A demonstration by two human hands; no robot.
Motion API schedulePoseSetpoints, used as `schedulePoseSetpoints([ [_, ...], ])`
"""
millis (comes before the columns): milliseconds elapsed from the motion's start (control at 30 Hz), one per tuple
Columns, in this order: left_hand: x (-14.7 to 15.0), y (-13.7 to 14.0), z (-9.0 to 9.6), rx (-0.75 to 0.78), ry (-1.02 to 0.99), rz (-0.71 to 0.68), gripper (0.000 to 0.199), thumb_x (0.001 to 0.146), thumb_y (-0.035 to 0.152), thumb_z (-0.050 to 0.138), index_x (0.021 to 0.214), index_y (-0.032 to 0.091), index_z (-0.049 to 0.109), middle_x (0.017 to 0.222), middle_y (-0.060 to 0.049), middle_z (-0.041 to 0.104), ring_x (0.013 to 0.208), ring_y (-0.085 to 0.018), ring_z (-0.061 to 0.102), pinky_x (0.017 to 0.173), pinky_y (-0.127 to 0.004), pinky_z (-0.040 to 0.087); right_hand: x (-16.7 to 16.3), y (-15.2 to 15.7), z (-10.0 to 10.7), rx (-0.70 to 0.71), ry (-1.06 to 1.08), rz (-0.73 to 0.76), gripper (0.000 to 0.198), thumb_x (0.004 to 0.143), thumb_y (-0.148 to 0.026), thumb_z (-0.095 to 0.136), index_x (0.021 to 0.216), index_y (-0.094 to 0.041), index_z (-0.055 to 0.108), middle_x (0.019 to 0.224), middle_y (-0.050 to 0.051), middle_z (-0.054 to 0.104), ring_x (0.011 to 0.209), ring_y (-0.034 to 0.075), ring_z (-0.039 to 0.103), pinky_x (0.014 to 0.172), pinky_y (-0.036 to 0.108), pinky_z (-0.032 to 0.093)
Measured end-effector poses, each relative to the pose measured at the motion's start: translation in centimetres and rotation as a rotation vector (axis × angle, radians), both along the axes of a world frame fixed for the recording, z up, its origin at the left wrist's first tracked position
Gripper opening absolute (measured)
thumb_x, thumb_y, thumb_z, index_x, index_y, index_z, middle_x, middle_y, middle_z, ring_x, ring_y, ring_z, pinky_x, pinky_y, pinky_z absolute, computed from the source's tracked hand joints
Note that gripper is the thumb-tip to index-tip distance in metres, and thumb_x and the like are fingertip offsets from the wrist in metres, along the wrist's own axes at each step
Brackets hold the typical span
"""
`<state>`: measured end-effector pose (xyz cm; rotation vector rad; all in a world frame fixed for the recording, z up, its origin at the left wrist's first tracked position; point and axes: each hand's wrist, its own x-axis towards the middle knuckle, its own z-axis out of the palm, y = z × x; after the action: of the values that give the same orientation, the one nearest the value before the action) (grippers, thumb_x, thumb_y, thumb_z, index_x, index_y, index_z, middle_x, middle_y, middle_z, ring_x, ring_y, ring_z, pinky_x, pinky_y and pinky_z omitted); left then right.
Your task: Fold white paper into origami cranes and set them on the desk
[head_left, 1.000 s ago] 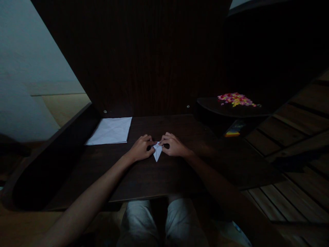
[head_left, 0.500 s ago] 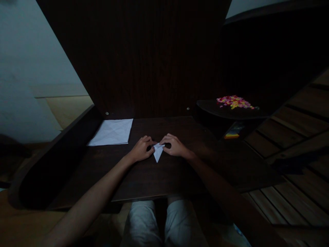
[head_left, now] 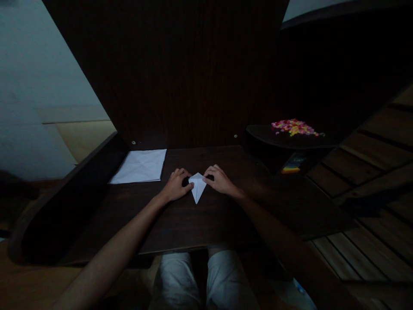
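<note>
A small white folded paper point(head_left: 197, 187), kite-shaped with its long point towards me, lies on the dark desk. A crease runs down its middle. My left hand point(head_left: 177, 184) grips the paper's left corner, the thumb on top and the fingers curled at the edge. At the right corner, my right hand point(head_left: 218, 179) pinches it between thumb and fingers. The paper's top point shows between the two hands.
White paper sheets point(head_left: 142, 165) with crease lines lie at the back left of the desk point(head_left: 187, 228). On a rounded corner shelf point(head_left: 258, 133) at the right sits a pile of small colourful pieces point(head_left: 295, 127). Below it is a yellow-edged item point(head_left: 291, 170). A raised side panel point(head_left: 71, 202) borders the left.
Both hands have drawn slightly apart to the paper's side corners. Its top, which the fingers covered before, now shows as a point, giving a kite outline.
</note>
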<state>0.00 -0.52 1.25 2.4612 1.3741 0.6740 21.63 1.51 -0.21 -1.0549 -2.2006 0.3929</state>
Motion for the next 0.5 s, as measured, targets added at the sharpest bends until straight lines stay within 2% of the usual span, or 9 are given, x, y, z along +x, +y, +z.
schedulePoseSetpoints([
  [67,0.0,0.1,0.1,-0.024,-0.044,0.007,0.025,0.081,0.035,0.056,0.096,0.016,0.061,0.097,-0.007,0.060,0.097,-0.024,0.052,0.094,-0.046,0.037,0.0,0.0,0.1,-0.029,0.045,-0.005,0.005,0.080,-0.019,0.062,0.077,-0.016,0.064,0.082,0.004,0.062,0.083,0.017,0.052,0.079,0.033,0.042],
  [233,0.3,0.0,0.3,-0.171,-0.308,0.020,0.032,0.079,0.041,0.060,0.101,0.018,0.058,0.097,-0.006,0.064,0.092,-0.022,0.059,0.087,-0.041,0.045,-0.1,0.1,0.0,-0.241,0.281,-0.012,0.011,0.080,-0.026,0.059,0.080,-0.016,0.063,0.076,0.001,0.063,0.066,0.012,0.055,0.063,0.026,0.044],
  [367,0.9,0.0,-0.3,-0.352,-0.643,-0.013,0.052,0.069,0.037,0.072,0.112,0.016,0.050,0.096,-0.006,0.066,0.084,-0.018,0.063,0.074,-0.034,0.051,-0.3,0.3,-0.2,-0.354,0.551,0.005,0.016,0.075,-0.032,0.063,0.077,-0.017,0.060,0.077,0.002,0.063,0.071,0.014,0.060,0.067,0.028,0.048],
  [500,1.5,-0.1,-0.8,-0.467,-0.843,-0.078,0.070,0.061,0.028,0.077,0.120,0.016,0.042,0.097,-0.009,0.068,0.086,-0.019,0.066,0.078,-0.037,0.053,-0.5,0.4,0.0,-0.412,0.673,0.006,0.023,0.067,-0.036,0.070,0.074,-0.018,0.059,0.076,0.001,0.062,0.073,0.015,0.061,0.071,0.030,0.050],
])
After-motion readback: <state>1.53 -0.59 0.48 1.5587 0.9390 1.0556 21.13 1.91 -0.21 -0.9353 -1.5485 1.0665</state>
